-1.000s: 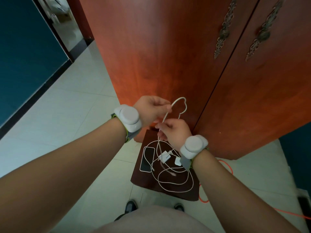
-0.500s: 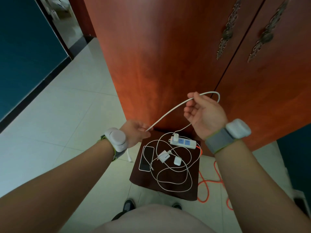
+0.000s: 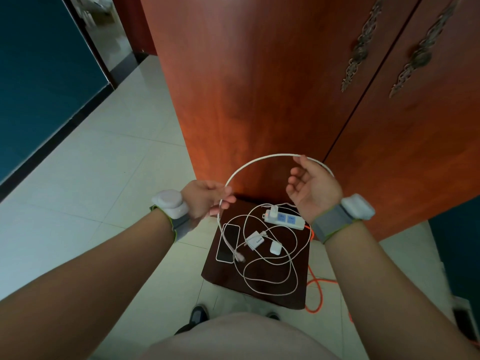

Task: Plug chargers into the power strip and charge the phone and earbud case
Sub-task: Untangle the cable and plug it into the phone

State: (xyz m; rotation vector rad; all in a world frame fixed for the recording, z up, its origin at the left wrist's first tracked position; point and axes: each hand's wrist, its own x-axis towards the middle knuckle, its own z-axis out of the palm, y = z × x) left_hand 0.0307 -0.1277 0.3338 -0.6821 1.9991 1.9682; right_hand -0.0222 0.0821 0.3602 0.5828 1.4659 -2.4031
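Holding a white cable [image 3: 259,161] up in an arc between both hands, the person stands over a small dark table [image 3: 259,289]. The power strip [image 3: 285,219] lies on it, with one white plugged charger [image 3: 274,211] standing in its left-end socket. Up and to the left of the strip, the left hand [image 3: 205,201] has its grip pinched on the cable, thumb against fingertips; below it the free end drops, its connector hanging over the phone [image 3: 228,242]. Above the strip, the right hand [image 3: 315,188], palm turned up, grips the same cable at its fingertips. Just in front of the strip lie a loose charger [image 3: 255,240] and the earbud case [image 3: 275,248], close together, with the dark-screened phone farther left, among slack cable loops. An orange cord [image 3: 315,281] leaves the strip's right end for the floor. Behind the strip stands a red-brown wardrobe [image 3: 259,87].
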